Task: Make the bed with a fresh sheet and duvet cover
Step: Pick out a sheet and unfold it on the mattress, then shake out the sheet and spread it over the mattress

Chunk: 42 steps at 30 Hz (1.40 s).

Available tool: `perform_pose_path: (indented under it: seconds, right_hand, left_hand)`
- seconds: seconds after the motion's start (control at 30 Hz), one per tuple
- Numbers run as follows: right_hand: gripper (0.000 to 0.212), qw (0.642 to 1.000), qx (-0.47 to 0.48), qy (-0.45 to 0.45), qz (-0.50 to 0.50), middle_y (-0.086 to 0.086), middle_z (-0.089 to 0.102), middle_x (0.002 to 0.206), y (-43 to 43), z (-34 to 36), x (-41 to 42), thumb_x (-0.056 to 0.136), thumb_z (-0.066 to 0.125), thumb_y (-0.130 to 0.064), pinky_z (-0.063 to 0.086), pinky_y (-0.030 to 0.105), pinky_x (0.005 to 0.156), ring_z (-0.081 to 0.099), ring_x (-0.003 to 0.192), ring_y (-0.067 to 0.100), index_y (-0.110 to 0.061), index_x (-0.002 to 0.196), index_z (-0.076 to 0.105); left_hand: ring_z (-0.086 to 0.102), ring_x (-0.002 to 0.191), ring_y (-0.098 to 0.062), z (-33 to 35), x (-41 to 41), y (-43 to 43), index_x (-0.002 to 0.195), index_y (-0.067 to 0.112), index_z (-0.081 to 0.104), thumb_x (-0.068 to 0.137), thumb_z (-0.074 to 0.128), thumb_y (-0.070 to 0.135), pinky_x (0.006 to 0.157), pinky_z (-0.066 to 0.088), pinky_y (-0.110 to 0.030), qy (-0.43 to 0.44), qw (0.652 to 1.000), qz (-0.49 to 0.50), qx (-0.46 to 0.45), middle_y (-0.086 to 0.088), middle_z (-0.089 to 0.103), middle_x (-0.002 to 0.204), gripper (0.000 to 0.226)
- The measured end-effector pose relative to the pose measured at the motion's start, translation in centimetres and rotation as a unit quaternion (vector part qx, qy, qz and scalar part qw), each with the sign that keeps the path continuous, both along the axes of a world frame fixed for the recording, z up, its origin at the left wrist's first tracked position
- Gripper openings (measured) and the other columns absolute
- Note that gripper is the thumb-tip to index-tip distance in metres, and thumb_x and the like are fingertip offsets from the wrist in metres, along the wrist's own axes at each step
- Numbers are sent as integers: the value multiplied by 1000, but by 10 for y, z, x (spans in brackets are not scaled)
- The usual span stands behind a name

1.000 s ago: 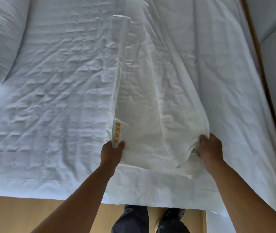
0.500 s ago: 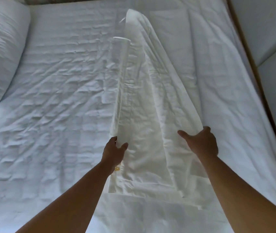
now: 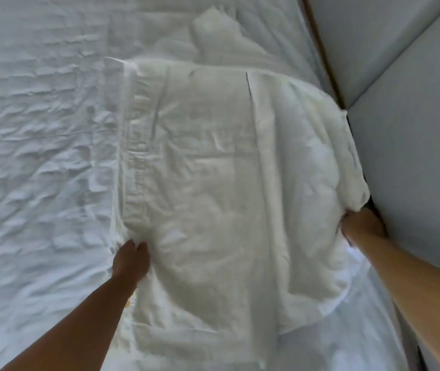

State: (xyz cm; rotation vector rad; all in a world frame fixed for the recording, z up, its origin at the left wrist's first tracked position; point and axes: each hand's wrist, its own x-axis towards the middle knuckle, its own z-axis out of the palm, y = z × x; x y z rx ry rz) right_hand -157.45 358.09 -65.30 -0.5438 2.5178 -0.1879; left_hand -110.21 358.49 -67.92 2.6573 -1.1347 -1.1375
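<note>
Quilted bed (image 3: 39,156) carries the part-folded sheet (image 3: 213,183) on its right half, long axis running away from the person, left hand (image 3: 130,259) pinching its inner fold, right hand (image 3: 362,223) gripping its outer edge at the bed's right edge, so unfolding likely goes leftward.
</note>
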Motion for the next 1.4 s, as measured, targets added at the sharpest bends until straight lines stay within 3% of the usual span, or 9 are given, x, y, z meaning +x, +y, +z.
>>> perform_pose_path:
  seconds: [0.07, 0.17, 0.3, 0.4, 0.7, 0.93, 1.2, 1.33, 1.4]
  right_hand:
    - [50, 999, -14, 16, -25, 31, 51, 139, -9, -4, 13, 89, 57, -13, 41, 55, 108, 50, 128, 47, 1, 137, 46]
    - [74, 993, -77, 84, 18, 28, 31, 154, -27, 2, 38, 85, 63, -18, 23, 56, 115, 31, 140, 46, -5, 151, 31]
    - [67, 926, -158, 128, 317, 24, 27, 160, -55, -12, 76, 88, 63, -29, 15, 58, 119, 24, 147, 44, -10, 149, 43]
    - [64, 869, -88, 91, 479, 14, 24, 164, -67, -34, 106, 94, 50, -45, 18, 57, 121, 21, 150, 40, -24, 153, 38]
    - [80, 861, -130, 130, 474, 8, 16, 168, -60, -71, 105, 90, 37, -71, 8, 53, 124, 11, 155, 34, -28, 157, 31]
    - [69, 856, -135, 142, 479, 11, 20, 167, -62, -79, 105, 96, 34, -57, 10, 56, 123, 14, 154, 36, -22, 156, 34]
    - [61, 869, -136, 132, 456, 11, 26, 165, -61, -61, 111, 95, 40, -34, 13, 54, 122, 18, 153, 36, -17, 153, 39]
    - [73, 904, -68, 105, 408, 17, 19, 165, -32, -36, 128, 97, 53, -39, 18, 58, 120, 16, 152, 38, -19, 160, 21]
    - [83, 899, -40, 130, 417, 20, 12, 166, 5, -23, 148, 94, 59, -33, 21, 62, 118, 14, 152, 42, -22, 162, 12]
  left_hand:
    - [50, 122, -43, 5, -18, -9, 132, 6, 51, 101, 48, 22, 106, 39, -56, -82, 996, -12, 37, -21, 54, 130, 35]
    - [38, 132, -45, 17, -43, -29, 145, 7, 32, 94, 61, 32, 112, 24, -63, -129, 989, 58, 52, -21, 42, 144, 64]
    - [39, 128, -45, 21, -54, -48, 151, 11, 22, 87, 71, 41, 101, 34, -55, -143, 989, 10, 41, -21, 37, 144, 86]
    - [38, 133, -46, 13, -47, -55, 154, 10, 18, 82, 77, 42, 104, 34, -57, -117, 992, 16, 39, -21, 33, 152, 98]
    - [41, 135, -44, -4, -20, -61, 151, 4, 19, 76, 85, 25, 110, 35, -49, -53, 998, 26, 14, -26, 38, 147, 102]
    - [46, 127, -34, 7, -9, -65, 146, 11, 26, 47, 76, 39, 108, 43, -50, 69, 996, 59, -1, -14, 48, 134, 114]
    - [57, 114, -27, -7, 11, -52, 144, 21, 34, 72, 88, 10, 88, 52, -39, 184, 977, 90, -56, -8, 55, 127, 90]
    - [59, 114, -28, 3, 24, -45, 141, 20, 37, 69, 89, 5, 93, 55, -46, 247, 966, 63, -42, -7, 57, 125, 90]
    - [60, 110, -25, 11, 33, -33, 129, 18, 44, 67, 90, 7, 87, 54, -37, 229, 972, 3, -47, -5, 59, 119, 78]
